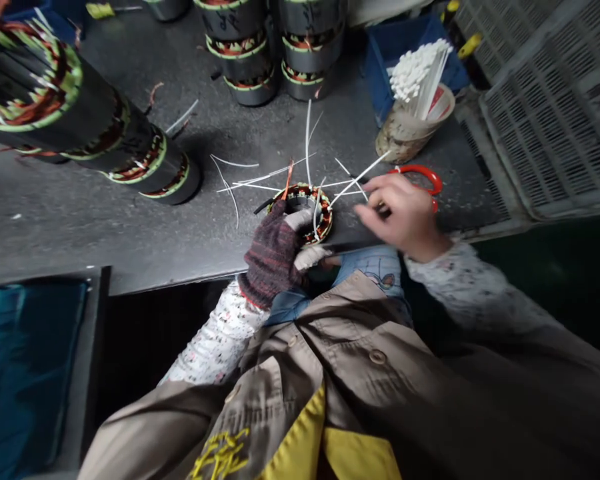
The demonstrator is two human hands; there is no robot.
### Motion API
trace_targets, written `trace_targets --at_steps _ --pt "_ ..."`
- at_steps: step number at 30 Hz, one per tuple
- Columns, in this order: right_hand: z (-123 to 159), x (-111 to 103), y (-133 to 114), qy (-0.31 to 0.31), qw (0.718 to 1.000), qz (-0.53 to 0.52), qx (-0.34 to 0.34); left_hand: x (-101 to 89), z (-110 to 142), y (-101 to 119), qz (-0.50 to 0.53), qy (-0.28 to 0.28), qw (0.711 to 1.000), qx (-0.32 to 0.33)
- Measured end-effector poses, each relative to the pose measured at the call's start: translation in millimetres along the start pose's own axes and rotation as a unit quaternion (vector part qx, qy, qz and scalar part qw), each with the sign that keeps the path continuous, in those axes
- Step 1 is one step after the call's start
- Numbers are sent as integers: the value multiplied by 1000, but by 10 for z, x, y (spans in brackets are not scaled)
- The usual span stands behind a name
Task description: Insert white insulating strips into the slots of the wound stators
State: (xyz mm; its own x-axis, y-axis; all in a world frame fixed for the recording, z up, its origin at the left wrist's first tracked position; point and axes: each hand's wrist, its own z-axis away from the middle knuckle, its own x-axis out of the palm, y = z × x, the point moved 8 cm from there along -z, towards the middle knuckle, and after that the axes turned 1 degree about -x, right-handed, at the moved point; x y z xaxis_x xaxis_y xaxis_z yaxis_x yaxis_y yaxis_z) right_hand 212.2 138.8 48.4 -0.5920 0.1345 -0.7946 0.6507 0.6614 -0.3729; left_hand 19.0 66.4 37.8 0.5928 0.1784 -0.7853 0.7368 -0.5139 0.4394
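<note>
My left hand (274, 250), in a dark knitted glove with pale wrapped fingertips, is closed round a motor stator (326, 219) at the bench edge. Copper windings show on its ring, and an orange lead and a black lead stick out at its left. Several white cable ties (309, 143) rise from the ring or lie around it. My bare right hand (405, 217) is to the right of the stator, slightly blurred, its fingers curled together. A white strip end meets its fingertips, but whether they pinch it is unclear. Red-handled scissors (433, 175) lie partly hidden behind this hand.
Stacked stators (240, 60) stand at the back, and another tall stack (95, 120) leans into view at left. A cup (403, 143) full of white cable ties stands at right before a blue bin (380, 73). Plastic crates (555, 120) border the bench's right side.
</note>
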Motion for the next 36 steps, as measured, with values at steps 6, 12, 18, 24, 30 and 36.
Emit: trace_targets --at_steps 6,12,18,24,30,36 --pt "17 -60 1020 -86 981 173 -8 108 -102 80 -175 -23 983 47" --pt "-98 33 752 -111 980 160 -48 34 -94 -21 -185 -58 977 90" --pt "-242 347 26 -174 972 156 -21 -43 -73 -82 -180 -59 976 104" --pt "-274 492 27 -243 950 195 7 -62 -59 -74 -177 -33 978 107" --pt "-24 303 69 -229 957 156 -81 -25 -48 -131 -148 -35 983 104" --pt "-6 331 -14 -268 945 181 -57 -3 -54 -125 -181 -43 978 95"
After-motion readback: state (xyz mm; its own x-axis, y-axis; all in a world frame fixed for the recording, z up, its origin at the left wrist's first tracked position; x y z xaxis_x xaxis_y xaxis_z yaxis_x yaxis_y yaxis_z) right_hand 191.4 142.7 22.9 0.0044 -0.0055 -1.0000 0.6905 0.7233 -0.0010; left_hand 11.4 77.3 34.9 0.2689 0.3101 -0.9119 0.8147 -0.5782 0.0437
